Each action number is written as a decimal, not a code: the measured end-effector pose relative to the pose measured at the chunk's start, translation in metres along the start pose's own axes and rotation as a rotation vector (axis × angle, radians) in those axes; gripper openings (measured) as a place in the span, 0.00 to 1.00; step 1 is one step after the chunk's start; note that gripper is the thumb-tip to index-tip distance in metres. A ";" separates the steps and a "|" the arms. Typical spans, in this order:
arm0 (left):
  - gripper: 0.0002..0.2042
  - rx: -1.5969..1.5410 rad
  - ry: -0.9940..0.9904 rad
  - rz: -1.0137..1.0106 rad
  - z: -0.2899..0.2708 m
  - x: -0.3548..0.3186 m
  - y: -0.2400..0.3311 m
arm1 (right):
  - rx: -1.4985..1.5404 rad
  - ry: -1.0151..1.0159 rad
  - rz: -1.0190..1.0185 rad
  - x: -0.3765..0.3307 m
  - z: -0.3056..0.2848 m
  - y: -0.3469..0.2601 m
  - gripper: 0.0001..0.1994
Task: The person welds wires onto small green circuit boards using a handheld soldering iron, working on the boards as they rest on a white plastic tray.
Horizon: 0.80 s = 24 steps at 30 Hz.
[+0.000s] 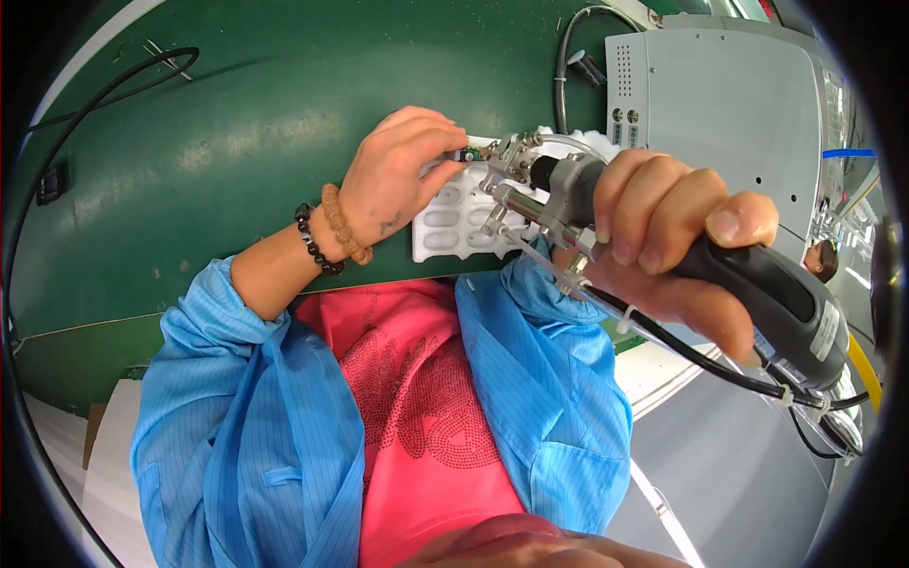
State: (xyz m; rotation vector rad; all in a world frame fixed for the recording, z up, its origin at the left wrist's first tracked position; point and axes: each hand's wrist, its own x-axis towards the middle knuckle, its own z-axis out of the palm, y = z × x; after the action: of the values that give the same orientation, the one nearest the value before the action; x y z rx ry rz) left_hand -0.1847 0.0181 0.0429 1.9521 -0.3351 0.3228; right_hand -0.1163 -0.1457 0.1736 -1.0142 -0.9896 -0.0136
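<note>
My left hand [402, 170] pinches a small dark electronic part [467, 154] with a bit of green on it, between thumb and fingers. It is held over the far edge of a white moulded tray [417, 243] with oval pockets. Wrapped round the black grip of a handheld power tool [757, 289] is my right hand [672, 222]. The tool's metal head [511, 161], fitted with thin tubes, points left and sits right beside the small part. Whether the tip touches it I cannot tell. The tool's head covers much of the tray's right side.
A green tabletop [237, 114] lies under the hands. At the back right stands a grey metal machine [720, 114]. A black cable [559, 85] loops beside it; another cable [85, 109] runs down the left. A black cord [691, 355] hangs along the tool.
</note>
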 end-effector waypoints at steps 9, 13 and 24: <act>0.13 -0.005 -0.003 -0.002 0.001 0.000 -0.002 | -0.020 -0.005 0.006 0.000 -0.001 0.000 0.34; 0.13 -0.028 -0.004 0.002 0.004 0.002 0.000 | -0.042 0.001 -0.002 0.000 0.000 -0.004 0.34; 0.14 0.014 -0.022 -0.021 0.001 0.000 -0.002 | -0.028 -0.007 0.010 -0.001 -0.001 0.001 0.35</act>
State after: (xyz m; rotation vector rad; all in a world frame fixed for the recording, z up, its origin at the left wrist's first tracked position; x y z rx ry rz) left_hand -0.1839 0.0179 0.0402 1.9729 -0.3270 0.2902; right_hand -0.1162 -0.1463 0.1722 -1.0452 -0.9934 -0.0156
